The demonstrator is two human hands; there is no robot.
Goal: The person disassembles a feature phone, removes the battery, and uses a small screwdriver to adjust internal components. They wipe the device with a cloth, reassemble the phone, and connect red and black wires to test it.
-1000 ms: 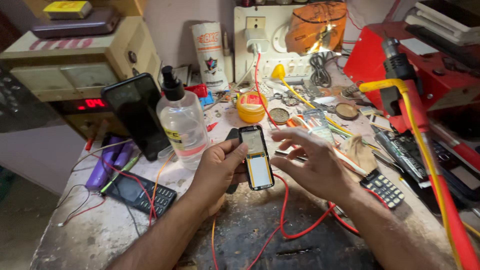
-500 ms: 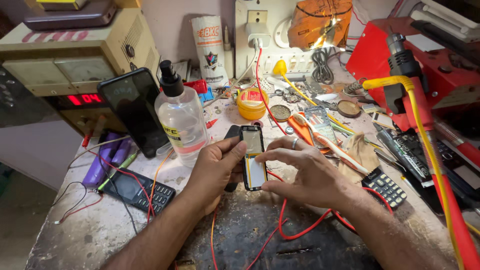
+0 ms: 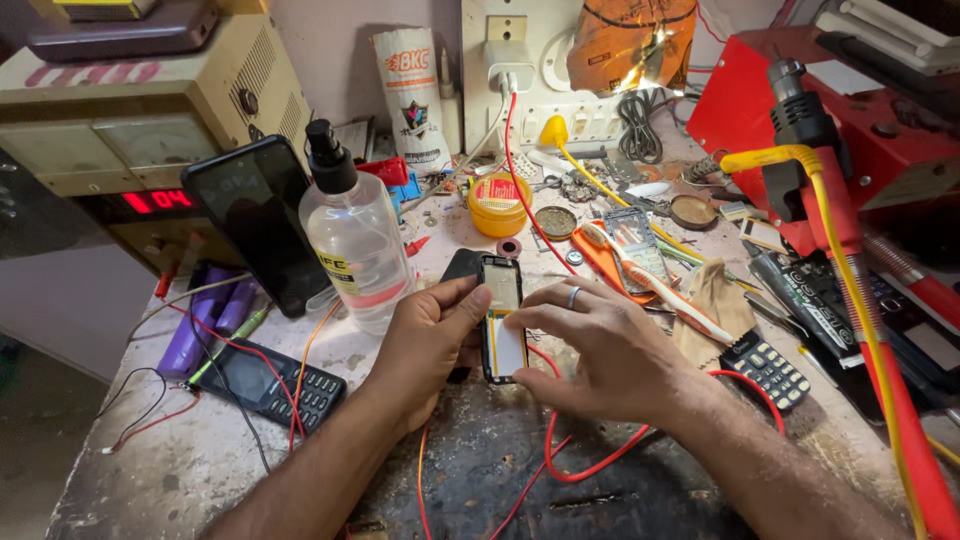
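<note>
Two hands on an opened phone point(image 3: 501, 318) above the cluttered desk point(image 3: 180, 470).
Left hand point(image 3: 430, 340) fingers clamped on its edge; right hand point(image 3: 600, 350) fingers narrow, touching it; clear pump bottle point(image 3: 352, 245) holding liquid nearby.

black phone frame point(image 3: 500, 318) | red wire point(image 3: 560, 460) | yellow tin point(image 3: 498, 205) | purple batteries point(image 3: 205, 325)

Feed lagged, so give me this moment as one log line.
left hand: holds opened phone | right hand: fingers on phone | bottle: upright, left of phone | red wire: under right hand

Both hands point(image 3: 430, 345) point(image 3: 600, 350) close together, fingers curled
</note>
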